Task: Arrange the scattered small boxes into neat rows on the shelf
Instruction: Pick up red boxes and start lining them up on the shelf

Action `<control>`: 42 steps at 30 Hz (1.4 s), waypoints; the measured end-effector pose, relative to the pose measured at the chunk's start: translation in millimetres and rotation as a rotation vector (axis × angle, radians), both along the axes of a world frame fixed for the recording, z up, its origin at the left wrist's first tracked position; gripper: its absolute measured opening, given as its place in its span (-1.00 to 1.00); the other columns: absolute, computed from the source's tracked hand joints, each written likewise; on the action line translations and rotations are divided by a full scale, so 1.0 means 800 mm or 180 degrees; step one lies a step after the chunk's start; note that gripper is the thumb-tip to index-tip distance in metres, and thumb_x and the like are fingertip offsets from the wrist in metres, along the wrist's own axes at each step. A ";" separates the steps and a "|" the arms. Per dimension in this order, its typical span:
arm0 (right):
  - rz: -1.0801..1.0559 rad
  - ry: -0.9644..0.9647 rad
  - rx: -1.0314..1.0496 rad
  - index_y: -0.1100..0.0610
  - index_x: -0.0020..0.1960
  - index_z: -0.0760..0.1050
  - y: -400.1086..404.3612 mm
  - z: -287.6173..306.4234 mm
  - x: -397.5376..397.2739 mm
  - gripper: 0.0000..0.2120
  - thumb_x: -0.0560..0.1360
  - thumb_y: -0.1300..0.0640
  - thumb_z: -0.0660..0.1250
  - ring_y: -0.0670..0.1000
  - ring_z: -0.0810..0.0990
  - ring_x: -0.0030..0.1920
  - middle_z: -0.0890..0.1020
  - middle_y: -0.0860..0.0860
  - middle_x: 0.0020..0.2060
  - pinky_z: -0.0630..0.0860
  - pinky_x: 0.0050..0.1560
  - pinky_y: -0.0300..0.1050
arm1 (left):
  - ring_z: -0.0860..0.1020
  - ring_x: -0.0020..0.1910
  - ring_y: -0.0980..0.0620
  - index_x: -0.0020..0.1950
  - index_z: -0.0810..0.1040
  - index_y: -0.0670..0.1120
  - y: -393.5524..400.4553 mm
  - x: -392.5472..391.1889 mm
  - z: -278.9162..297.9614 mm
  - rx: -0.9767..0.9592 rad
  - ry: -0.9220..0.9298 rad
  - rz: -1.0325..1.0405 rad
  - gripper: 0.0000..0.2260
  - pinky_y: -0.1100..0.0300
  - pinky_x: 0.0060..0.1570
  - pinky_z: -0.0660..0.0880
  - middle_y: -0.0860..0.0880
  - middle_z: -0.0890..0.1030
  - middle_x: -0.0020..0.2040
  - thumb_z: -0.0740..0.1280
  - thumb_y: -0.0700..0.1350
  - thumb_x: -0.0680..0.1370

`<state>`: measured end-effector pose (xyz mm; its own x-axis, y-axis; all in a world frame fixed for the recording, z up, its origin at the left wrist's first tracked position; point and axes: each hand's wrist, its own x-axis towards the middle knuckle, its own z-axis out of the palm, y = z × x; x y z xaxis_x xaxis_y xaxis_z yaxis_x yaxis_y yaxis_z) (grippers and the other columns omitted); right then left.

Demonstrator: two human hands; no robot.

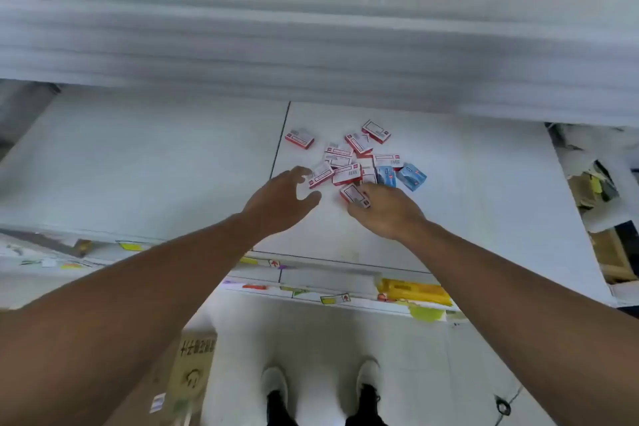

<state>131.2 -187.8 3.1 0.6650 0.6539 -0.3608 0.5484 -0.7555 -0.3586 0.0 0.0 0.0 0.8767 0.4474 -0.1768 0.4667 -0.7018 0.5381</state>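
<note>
1. Head view: a white shelf board [466, 204] carries a loose pile of small red-and-white cardboard boxes [345, 162], about ten of them, and two small blue cardboard boxes [411, 176], near its middle.
2. One red-and-white box [299, 138] lies apart, toward the board's left seam.
3. Left hand [281, 199] hovers with fingers spread, holding nothing.
4. Right hand [383, 209] pinches the nearest red-and-white box [352, 193].
5. Below the front edge are a brown carton [193, 367] and two white shoes [275, 382].

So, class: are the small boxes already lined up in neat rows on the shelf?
No, the red-and-white boxes and two blue boxes lie in a jumbled heap at mixed angles on the white shelf.
</note>
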 end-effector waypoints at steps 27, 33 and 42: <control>-0.0498 -0.1244 0.0220 0.05 0.21 0.59 0.046 -0.070 -0.009 -0.76 0.57 0.02 0.42 0.10 0.69 0.04 0.71 0.03 0.07 0.64 -0.01 0.01 | 0.51 0.04 0.05 0.40 0.58 0.06 0.059 0.064 -0.107 0.0513 -0.0244 -0.0187 -0.60 0.10 -0.04 0.64 0.09 0.60 0.09 0.39 0.15 0.59; -0.0290 -0.1183 0.0314 0.03 0.34 0.57 0.037 -0.050 -0.010 -0.69 0.62 0.00 0.37 0.11 0.64 0.14 0.67 0.04 0.17 0.64 0.00 0.02 | 0.53 0.11 0.01 0.40 0.58 0.00 0.072 0.027 -0.087 0.0525 -0.0237 -0.0203 -0.60 0.05 0.06 0.62 0.03 0.65 0.20 0.44 0.09 0.60; 0.0019 -0.0983 0.0616 -0.02 0.31 0.60 0.024 -0.016 -0.010 -0.69 0.57 0.04 0.40 0.09 0.63 0.13 0.67 0.00 0.16 0.66 0.00 0.04 | 0.50 0.12 -0.03 0.37 0.59 0.02 0.079 -0.026 -0.029 0.0688 -0.0225 -0.0064 -0.64 0.00 0.09 0.59 0.01 0.62 0.18 0.45 0.03 0.59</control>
<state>123.2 -168.2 -9.8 0.7192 0.6947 -0.0126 0.6574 -0.6862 -0.3113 -20.6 63.5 -23.3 0.8926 0.4506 -0.0167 0.4181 -0.8131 0.4051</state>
